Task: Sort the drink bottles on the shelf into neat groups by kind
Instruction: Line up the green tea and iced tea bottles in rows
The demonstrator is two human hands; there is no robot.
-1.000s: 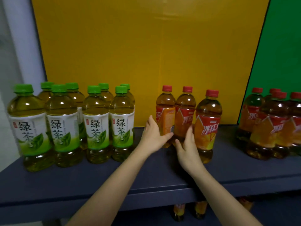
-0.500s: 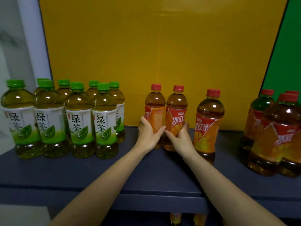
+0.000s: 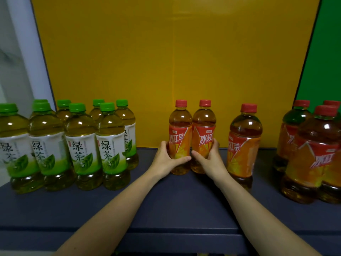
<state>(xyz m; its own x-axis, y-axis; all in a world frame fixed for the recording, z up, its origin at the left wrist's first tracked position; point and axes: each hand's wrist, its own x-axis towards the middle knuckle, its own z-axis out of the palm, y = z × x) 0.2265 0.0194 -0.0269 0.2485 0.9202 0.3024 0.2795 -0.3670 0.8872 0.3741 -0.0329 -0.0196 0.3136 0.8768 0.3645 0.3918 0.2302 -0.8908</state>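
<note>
Obs., head view. Two red-capped iced-tea bottles stand upright on the dark shelf (image 3: 166, 209), side by side and touching, just right of frame centre.

Our left hand (image 3: 166, 159) grips the left iced-tea bottle (image 3: 180, 133) low on its body, thumb across the front and fingers curled round its 9 o'clock side. Our right hand (image 3: 209, 159) grips the right iced-tea bottle (image 3: 203, 132) in mirror fashion, fingers round its 3 o'clock side. The two thumbs nearly meet at the pair's 6 o'clock.

Change against one second ago: the left hand then lay open beside the left bottle and the right hand reached in between the second and third bottles; both now hold. The left bottle's label then showed its side; it now faces us with the characters readable. Half a second ago a narrow gap showed between the two; it is closed now.

Surroundings, taken from the pair:
- 3 o'clock: a single iced-tea bottle (image 3: 244, 145), set nearer us and apart from the pair.
- Further at 3 o'clock, by the frame edge: a cluster of iced-tea bottles (image 3: 313, 154), in front of a green panel (image 3: 324, 52).
- 9 o'clock, well apart: green-tea bottles (image 3: 81, 145) with green caps, packed in two rows.
- 12 o'clock: a yellow back panel (image 3: 175, 61).
</note>
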